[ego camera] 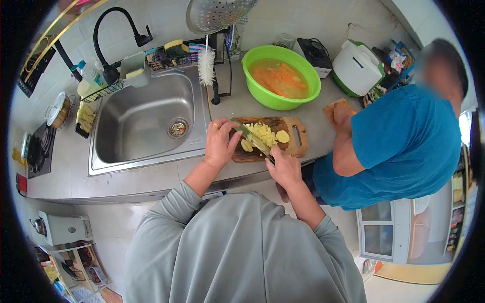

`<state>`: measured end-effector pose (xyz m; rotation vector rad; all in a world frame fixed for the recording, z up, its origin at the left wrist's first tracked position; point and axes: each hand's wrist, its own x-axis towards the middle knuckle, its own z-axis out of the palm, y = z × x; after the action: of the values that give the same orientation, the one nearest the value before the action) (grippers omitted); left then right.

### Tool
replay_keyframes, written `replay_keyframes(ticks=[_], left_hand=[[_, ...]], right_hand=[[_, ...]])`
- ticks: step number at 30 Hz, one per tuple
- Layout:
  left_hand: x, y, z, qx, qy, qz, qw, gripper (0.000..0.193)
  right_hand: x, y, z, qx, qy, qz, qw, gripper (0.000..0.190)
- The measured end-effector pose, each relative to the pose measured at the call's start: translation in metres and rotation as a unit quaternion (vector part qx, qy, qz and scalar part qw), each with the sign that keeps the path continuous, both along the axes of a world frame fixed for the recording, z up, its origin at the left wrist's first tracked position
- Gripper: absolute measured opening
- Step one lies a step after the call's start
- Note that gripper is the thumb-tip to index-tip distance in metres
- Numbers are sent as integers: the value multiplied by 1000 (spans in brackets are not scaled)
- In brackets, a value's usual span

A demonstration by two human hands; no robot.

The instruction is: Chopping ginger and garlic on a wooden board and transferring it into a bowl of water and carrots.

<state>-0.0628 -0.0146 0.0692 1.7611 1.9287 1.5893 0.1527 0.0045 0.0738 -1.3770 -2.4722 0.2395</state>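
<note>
A wooden cutting board (pixel 302 150) with a slotted handle lies on the counter beside the sink. Chopped pale yellow pieces (pixel 261 132), which look like potato, are heaped on it, with a round slice (pixel 282 136) at their right and a few cut pieces (pixel 246 145) near the blade. My right hand (pixel 286 166) grips a kitchen knife (pixel 258 144) by its dark handle. At the blade's far end is my left hand (pixel 221 140), with its fingers and thumb on the blade near the tip.
Left of the board is a steel sink (pixel 144 110) with a black faucet (pixel 113 22). Behind the board stands a green basin (pixel 280 104) of orange pieces in liquid. A co-worker in a blue shirt (pixel 394 147) stands close at the right, a hand on a small board (pixel 333 106).
</note>
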Motion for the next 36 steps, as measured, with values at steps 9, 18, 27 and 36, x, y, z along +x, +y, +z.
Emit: replay_keyframes(ticks=[9,18,27,36], left_hand=[[7,24,26,-201,242,-248,916,49],[15,44,9,-388,293,-261,833,46],[7,51,-7,-394,278,-246,841,34],[-1,51,1,-356,222,-286,862,40]], right_hand=[[10,5,-10,27,-22,80,996,29],[21,11,-6,41,-16,119,992,28],[39,10,7,40,-19,157,987,27],[63,23,25,40,-33,151,987,29]])
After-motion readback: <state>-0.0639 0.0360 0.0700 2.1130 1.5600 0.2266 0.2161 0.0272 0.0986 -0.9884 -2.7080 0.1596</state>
